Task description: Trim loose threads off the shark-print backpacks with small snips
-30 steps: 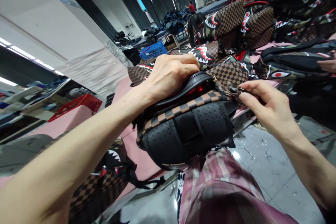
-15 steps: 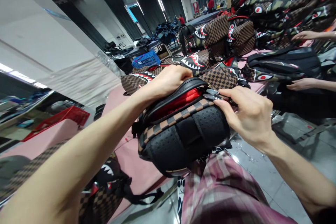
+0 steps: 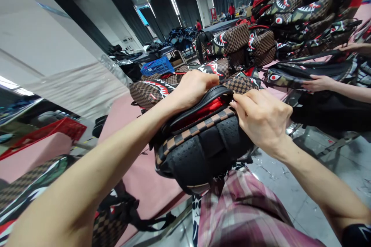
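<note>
A backpack (image 3: 203,146) with a black mesh back panel, brown checkered trim and a red lining rests on my lap, at the edge of a pink table (image 3: 136,177). My left hand (image 3: 193,87) grips its top, fingers curled over the far side by the black handle. My right hand (image 3: 262,117) is closed on the bag's upper right edge, where the zipper runs; the pull itself is hidden under my fingers. The opening shows red inside.
Several checkered shark-mouth backpacks (image 3: 232,42) are piled at the back and right. Another person's hands (image 3: 319,83) work on a black bag (image 3: 301,71) at the right. A blue crate (image 3: 156,65) and a red crate (image 3: 49,133) stand nearby. Grey floor lies lower right.
My right hand has slid left along the bag's top edge, from its right corner to near the handle. My left hand has stayed on the top. The view has shifted slightly.
</note>
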A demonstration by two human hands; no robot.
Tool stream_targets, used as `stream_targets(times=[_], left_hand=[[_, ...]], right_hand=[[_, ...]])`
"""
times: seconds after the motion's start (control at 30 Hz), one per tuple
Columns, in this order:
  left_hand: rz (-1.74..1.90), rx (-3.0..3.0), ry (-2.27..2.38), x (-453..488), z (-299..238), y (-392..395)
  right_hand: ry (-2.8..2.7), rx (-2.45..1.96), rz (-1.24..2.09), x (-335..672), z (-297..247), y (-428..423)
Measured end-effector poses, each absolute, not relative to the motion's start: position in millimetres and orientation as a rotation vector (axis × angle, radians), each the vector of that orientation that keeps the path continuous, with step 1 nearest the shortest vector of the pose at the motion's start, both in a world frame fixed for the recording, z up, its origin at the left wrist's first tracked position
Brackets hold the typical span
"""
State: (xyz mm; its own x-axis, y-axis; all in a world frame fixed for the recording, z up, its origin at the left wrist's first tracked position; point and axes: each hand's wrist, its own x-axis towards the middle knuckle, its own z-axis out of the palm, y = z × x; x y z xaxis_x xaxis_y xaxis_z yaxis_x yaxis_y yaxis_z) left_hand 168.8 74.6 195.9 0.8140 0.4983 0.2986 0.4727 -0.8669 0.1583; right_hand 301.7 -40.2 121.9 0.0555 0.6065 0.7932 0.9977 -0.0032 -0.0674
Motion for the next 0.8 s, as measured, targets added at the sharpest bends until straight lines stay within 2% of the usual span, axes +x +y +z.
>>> stream_targets(times=[0.37,0.57,0.7,0.8], left_hand=[[0.559,2.983,0.804,168,195,72],[0.713,3.187,0.740,170,189,72],[0.637,3.349,0.564,169,188,75],[0.620,3.327,0.634,168,189,78]], right_hand=[[-1.664,-1.775,-0.793,297,127,-36],[-1.617,-1.802,-0.760,294,127,-35],[-1.597,-1.806,-0.711,291,126,-34],[-1.578,-1.796,-0.636,291,126,-33]])
